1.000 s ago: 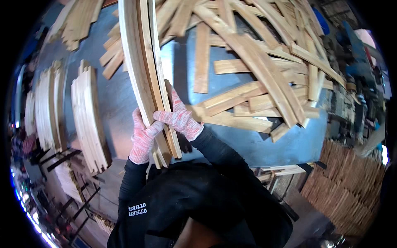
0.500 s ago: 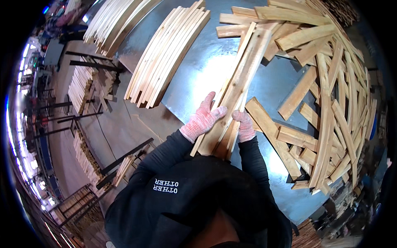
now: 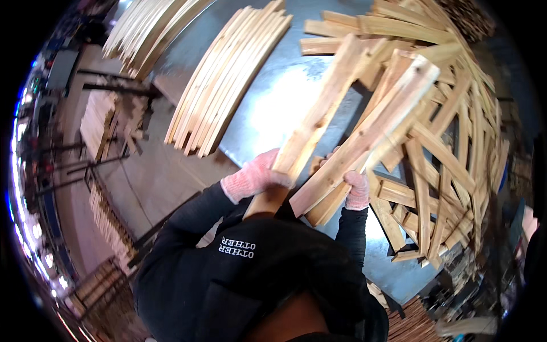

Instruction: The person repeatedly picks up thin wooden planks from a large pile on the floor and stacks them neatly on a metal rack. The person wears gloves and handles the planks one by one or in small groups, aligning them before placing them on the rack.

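I wear pink knit gloves and a dark jacket. My left hand (image 3: pixel 254 175) grips the near end of a long pale wooden slat (image 3: pixel 319 117) that points up and to the right over the metal table (image 3: pixel 273 108). My right hand (image 3: pixel 357 191) holds a second, wider wooden slat (image 3: pixel 370 131), with another slat seemingly under it, angled the same way. The two slats sit apart, a gap between them. Their near ends are close to my chest.
A loose heap of criss-crossed slats (image 3: pixel 444 142) covers the table's right side. A neat bundle of curved slats (image 3: pixel 228 80) lies at upper left, another bundle (image 3: pixel 142 28) beyond it. Stacks of wood (image 3: pixel 99 122) and dark racks stand on the floor to the left.
The view has swung and tilted. The slats that I held together in one bundle are now split, one in each hand, and raised closer to me.
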Motion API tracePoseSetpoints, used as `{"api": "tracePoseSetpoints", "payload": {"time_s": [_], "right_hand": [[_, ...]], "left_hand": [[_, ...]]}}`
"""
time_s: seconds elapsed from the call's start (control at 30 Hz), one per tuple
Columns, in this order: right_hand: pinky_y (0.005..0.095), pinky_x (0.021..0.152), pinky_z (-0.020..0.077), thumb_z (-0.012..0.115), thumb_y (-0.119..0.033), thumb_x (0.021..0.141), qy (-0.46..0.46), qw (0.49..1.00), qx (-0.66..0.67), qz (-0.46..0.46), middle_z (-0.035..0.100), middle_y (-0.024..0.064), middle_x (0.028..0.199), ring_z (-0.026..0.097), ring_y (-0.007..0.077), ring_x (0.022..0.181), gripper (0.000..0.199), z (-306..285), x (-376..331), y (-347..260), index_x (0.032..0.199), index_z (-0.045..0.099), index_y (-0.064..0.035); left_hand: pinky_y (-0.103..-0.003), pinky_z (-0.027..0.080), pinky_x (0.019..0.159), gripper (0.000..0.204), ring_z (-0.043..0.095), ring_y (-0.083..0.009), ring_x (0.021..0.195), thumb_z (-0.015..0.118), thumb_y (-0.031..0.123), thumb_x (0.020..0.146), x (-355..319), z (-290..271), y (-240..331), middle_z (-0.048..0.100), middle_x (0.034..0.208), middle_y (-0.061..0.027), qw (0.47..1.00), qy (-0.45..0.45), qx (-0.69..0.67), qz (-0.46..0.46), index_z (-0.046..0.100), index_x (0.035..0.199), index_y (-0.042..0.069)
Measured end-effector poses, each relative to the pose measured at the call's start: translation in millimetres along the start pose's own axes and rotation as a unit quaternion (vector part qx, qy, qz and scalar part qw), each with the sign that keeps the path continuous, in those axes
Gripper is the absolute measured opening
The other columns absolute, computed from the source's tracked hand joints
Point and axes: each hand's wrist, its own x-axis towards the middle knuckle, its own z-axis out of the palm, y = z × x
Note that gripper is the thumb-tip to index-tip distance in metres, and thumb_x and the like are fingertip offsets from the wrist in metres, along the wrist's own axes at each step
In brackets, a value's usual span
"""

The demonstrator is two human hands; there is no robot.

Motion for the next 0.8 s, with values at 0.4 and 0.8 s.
{"api": "tracePoseSetpoints", "payload": {"time_s": [0.4,0.8], "right_hand": [[0.0314,0.092,0.054,0.077,-0.011,0.087,0.21,0.973,-0.075,-0.057,0.065,0.0066,0.122,0.062,0.0145,0.108,0.063,-103.1,-107.1,40.6,0.141,0.047,-0.0032],[0.031,0.091,0.0537,0.079,-0.014,0.084,0.185,0.915,-0.321,-0.159,0.062,0.0043,0.123,0.06,0.0155,0.111,0.066,-85.9,-48.8,-70.3,0.142,0.048,-0.0062]], "left_hand": [[-0.042,0.05,0.095,0.077,0.064,-0.0313,0.106,0.071,0.046,0.084,307.8,235.7,324.0,0.066,0.118,-0.0234,0.881,-0.016,0.244,0.404,0.046,0.138,-0.003],[-0.037,0.033,0.116,0.1,0.038,-0.0305,0.142,0.08,0.02,0.081,186.6,156.9,50.3,0.04,0.151,-0.0234,0.973,-0.027,0.192,0.123,0.018,0.156,-0.004]]}}
